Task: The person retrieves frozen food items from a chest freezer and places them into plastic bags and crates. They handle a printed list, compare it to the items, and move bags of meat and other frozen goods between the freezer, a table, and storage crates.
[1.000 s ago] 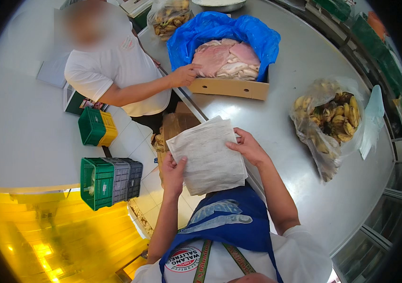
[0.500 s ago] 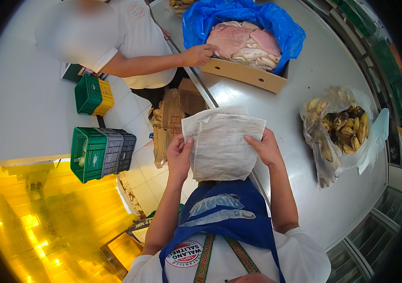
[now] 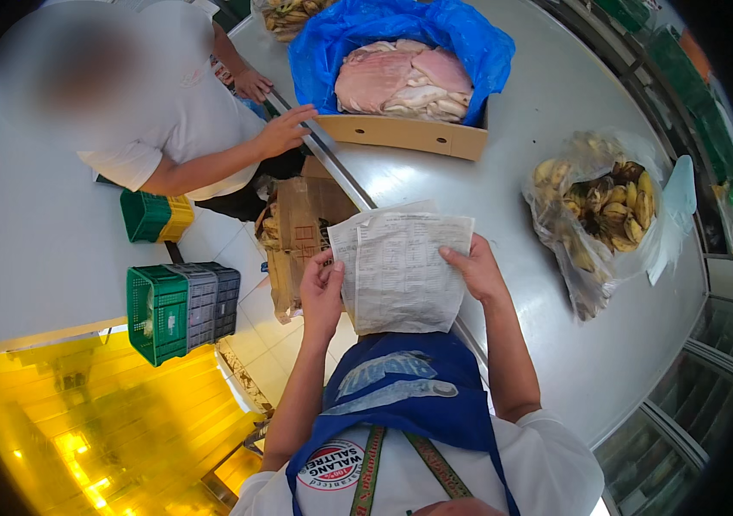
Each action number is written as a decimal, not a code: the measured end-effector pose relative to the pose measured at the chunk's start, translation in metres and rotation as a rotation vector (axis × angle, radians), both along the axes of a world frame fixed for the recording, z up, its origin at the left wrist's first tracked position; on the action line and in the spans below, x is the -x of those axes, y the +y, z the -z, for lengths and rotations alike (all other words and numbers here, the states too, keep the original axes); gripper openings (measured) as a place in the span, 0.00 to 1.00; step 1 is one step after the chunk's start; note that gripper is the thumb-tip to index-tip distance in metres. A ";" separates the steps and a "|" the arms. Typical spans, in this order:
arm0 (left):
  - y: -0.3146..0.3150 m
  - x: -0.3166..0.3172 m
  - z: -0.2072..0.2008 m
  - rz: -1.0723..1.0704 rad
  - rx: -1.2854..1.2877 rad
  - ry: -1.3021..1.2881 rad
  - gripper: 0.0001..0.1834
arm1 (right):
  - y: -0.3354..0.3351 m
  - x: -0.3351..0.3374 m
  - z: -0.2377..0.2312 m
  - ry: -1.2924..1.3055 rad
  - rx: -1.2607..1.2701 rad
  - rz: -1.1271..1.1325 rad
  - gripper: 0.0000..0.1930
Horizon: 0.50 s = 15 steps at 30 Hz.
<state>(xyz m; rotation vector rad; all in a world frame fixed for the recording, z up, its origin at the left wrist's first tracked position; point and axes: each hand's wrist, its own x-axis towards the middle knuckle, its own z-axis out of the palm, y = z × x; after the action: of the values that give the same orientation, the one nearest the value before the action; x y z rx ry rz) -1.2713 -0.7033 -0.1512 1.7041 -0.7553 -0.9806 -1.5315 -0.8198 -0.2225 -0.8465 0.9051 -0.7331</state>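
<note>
Printed paper sheets point(image 3: 403, 271), slightly crumpled and overlapping, are held up in front of my blue apron. My left hand point(image 3: 322, 294) pinches their left edge with the thumb on top. On the opposite edge, my right hand point(image 3: 471, 267) grips the sheets the same way. Beyond them, a cardboard box point(image 3: 401, 136) lined with a blue plastic bag point(image 3: 489, 53) holds pale pink raw meat point(image 3: 401, 79). To the right, a clear plastic bag point(image 3: 560, 249) stands open around yellow-brown bananas point(image 3: 614, 211).
A steel table point(image 3: 513, 344) carries the box and the bag. At the left stands a co-worker, one hand point(image 3: 287, 131) near the box's corner. Stacked crates point(image 3: 186, 311), green and grey, sit on the tiled floor beside a cardboard carton point(image 3: 298, 232). A yellow translucent curtain point(image 3: 126, 430) hangs lower left.
The co-worker's hand has drawn back from the meat to beside the box, and the person has shifted left. My hands keep hold of the sheets. The view has shifted a little.
</note>
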 end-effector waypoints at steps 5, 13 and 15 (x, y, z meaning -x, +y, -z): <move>0.005 0.002 0.009 0.054 0.066 -0.003 0.27 | 0.000 -0.012 0.005 0.051 0.035 0.009 0.16; 0.038 -0.029 0.020 0.012 0.024 0.118 0.28 | -0.007 -0.063 0.002 0.188 0.056 -0.102 0.15; 0.047 -0.028 0.017 -0.028 -0.031 -0.034 0.22 | -0.004 -0.074 -0.001 0.188 0.062 -0.181 0.16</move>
<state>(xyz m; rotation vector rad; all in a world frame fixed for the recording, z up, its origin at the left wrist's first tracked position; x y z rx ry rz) -1.2435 -0.6559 -0.1682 1.7579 -0.7393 -0.9508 -1.4570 -0.8237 -0.2213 -1.0507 0.9616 -0.5321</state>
